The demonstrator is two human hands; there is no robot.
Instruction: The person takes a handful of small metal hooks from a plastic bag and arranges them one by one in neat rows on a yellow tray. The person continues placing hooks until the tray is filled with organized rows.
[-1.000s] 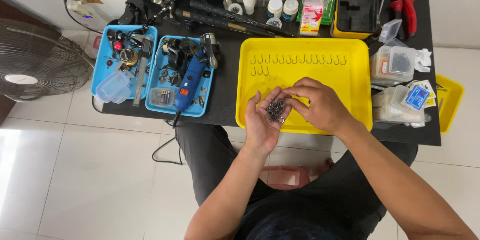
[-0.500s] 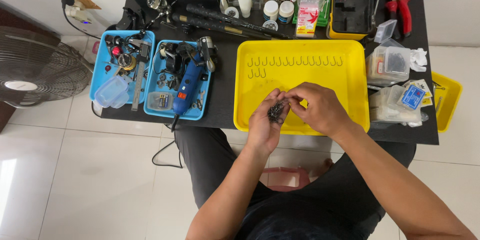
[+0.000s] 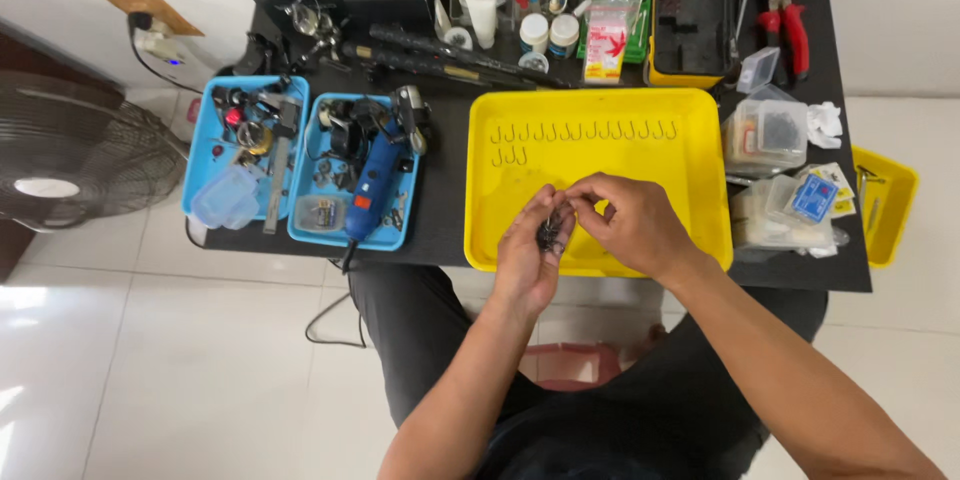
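Item: small dark clump of hooks (image 3: 549, 234), cupped in the left hand (image 3: 528, 258) over the near edge of the yellow tray (image 3: 700, 140). Left hand: palm up, fingers curled loosely around the clump, which rests against them. Right hand (image 3: 625, 225): thumb and forefinger pinched together at the clump's upper right side, the rest of the hand arched over the tray; whether a single hook is held in the pinch cannot be told. Relation: the clump lies directly left of the right fingertips, touching or nearly so; the left hand bears it. Farther back on the tray: a row of loose hooks (image 3: 580, 131), laid side by side, shanks pointing away from the person. Left of the tray: two blue trays (image 3: 300, 230) of tools.
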